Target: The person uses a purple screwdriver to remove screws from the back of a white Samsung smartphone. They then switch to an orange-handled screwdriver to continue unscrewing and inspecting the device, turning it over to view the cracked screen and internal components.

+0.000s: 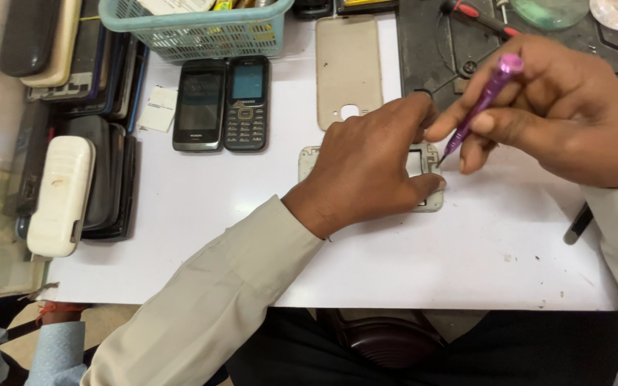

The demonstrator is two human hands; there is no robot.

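While left hand [366, 168] presses phone frame [427, 182] flat at frame centre, fingers spread, right hand [545, 114] pinches purple screwdriver [482, 104], tip slanting down-left onto frame's right edge, w/ right hand nearer.

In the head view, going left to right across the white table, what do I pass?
White phone → two keypad phones → beige back cover → left hand on the silver phone frame → purple screwdriver → right hand.
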